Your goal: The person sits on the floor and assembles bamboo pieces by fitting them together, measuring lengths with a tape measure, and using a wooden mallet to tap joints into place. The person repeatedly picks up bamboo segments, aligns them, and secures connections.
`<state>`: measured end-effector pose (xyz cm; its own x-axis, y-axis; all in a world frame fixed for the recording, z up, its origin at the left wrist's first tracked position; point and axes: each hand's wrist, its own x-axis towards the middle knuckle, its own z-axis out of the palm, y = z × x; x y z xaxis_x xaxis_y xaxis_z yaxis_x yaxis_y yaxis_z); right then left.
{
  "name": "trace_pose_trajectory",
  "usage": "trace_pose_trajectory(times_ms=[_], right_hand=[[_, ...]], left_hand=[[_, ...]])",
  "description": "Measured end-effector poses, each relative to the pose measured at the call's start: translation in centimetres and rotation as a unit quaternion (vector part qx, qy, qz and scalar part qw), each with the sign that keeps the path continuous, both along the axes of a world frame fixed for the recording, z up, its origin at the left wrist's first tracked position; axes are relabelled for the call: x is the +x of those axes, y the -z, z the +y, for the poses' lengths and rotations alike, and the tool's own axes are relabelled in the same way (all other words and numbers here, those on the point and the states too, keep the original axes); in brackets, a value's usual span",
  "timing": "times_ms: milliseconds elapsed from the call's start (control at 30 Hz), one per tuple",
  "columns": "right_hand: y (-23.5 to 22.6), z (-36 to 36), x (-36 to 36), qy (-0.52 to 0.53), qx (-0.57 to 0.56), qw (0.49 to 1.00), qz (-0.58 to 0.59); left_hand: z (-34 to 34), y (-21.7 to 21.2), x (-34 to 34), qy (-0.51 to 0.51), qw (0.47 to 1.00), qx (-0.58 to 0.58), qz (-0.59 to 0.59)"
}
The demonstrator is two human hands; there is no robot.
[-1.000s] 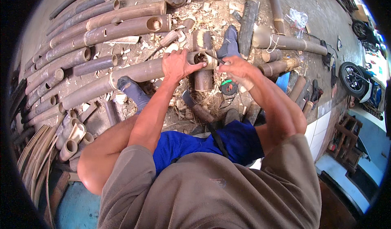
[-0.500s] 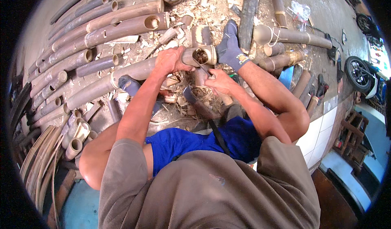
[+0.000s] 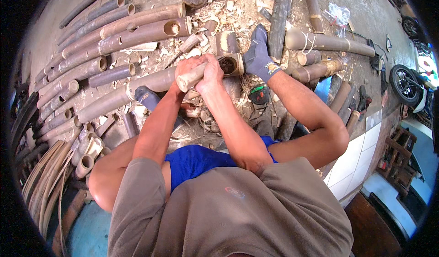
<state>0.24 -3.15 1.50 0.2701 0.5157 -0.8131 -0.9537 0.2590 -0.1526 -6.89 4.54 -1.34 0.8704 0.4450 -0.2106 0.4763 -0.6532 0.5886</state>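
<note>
Lying at 8 o'clock, bamboo strips [image 3: 43, 179] formed one bundle: long, pale, bowed.

At 10 o'clock, dark bamboo tubes [image 3: 132, 37] rested in a rough row on the floor.

From 9 o'clock round to 12, one long bamboo pole [image 3: 160, 79] sloped across: brown, jointed, with a round opening [image 3: 229, 66] cut near its right end. Handling, as judged: stiff, hollow, moderate in weight for its length, smooth-skinned and apt to roll; the rim of the opening likely prone to splitting. Best hold: the solid wall just left of the opening, fingers over the curve and off the cut edge.

At 11 o'clock, the left hand [image 3: 186, 66] lay over the pole, fingers bent; whether they clasped pole or tool could not be told.

Just right of it, the right hand [image 3: 212, 74] had its fingers wrapped round a wooden handle [image 3: 190, 79], thick, pale and rigid, probably light; best taken round the middle. Its working end was hidden.

At 12 o'clock, a short bamboo block [image 3: 227, 42] sat crosswise under the pole.

At 1 o'clock, a dark-socked foot [image 3: 257, 58] stood close beside the pole's right end.
</note>
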Motion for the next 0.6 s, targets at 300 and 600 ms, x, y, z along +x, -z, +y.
trace_pose_trajectory(times_ms=[300, 600], right_hand=[[-3.6, -12.8, 3.0, -0.245, -0.063, 0.958, -0.138], [-13.4, -10.8, 13.5, -0.669, -0.144, 0.443, -0.579]], left_hand=[[-0.8, -1.2, 1.0, -0.010, 0.996, 0.073, 0.059], [-0.9, -4.0, 4.0, -0.061, 0.958, 0.012, -0.280]])
